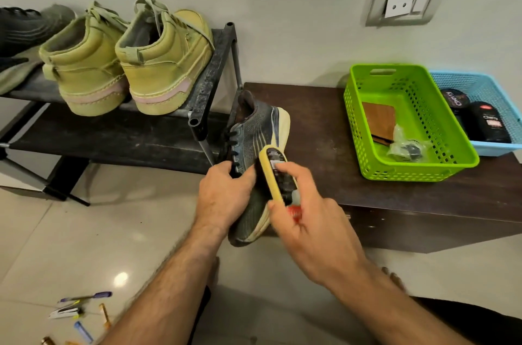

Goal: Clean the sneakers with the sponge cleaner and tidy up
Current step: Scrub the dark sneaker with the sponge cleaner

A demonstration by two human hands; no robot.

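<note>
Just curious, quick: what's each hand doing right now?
Left hand: grips the sneaker.
Right hand: holds the sponge cleaner against it.

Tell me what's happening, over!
Left hand grips grey sneaker. Right hand holds sponge cleaner against its side. Nothing in the way.

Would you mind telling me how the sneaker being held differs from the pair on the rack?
The grey sneaker is low-cut with dark laces; the olive high-tops rise above the ankle with pale laces. The grey one is held tilted by the left hand while the right hand applies the sponge cleaner; the high-tops stand upright on the rack. Both have pale soles.
</note>
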